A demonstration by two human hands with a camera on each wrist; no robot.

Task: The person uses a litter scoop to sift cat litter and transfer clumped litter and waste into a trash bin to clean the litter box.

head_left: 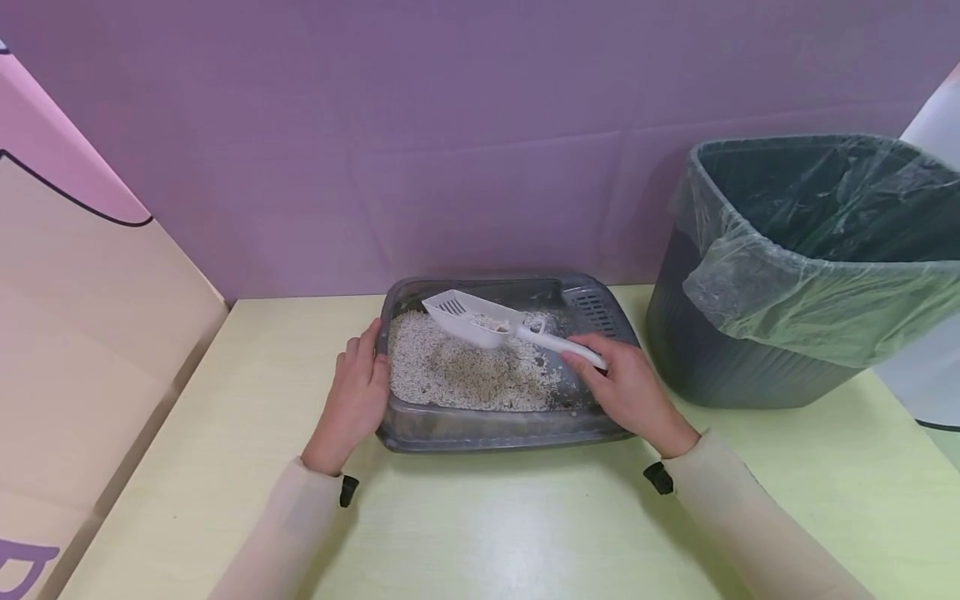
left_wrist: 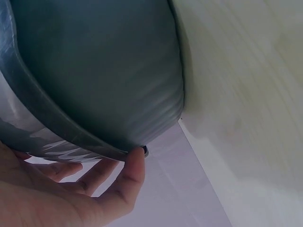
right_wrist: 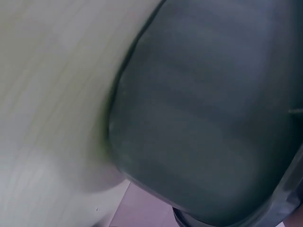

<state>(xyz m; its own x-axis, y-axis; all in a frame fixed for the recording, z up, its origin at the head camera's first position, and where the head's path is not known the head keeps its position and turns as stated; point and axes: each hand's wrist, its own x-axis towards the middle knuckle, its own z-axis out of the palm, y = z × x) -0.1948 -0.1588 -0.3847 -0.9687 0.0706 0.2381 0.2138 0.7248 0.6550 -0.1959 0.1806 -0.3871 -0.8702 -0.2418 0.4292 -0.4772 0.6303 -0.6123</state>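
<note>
A grey litter tray (head_left: 480,427) stands on the table with pale, grainy litter (head_left: 420,367) spread over its left and middle. My left hand (head_left: 356,387) grips the tray's left rim; the left wrist view has the thumb (left_wrist: 134,175) at the rim. Over the litter, my right hand (head_left: 626,383) holds a white slotted litter scoop (head_left: 480,321) by its handle. Its basin points left, with a little litter inside. The right wrist view is mostly the tray's outer wall (right_wrist: 199,113); the scoop is hidden there.
To the right of the tray stands a dark bin (head_left: 735,333) lined with a clear plastic bag (head_left: 787,292). A purple backdrop (head_left: 450,150) rises right behind the tray. A pale panel (head_left: 90,333) borders the table's left side.
</note>
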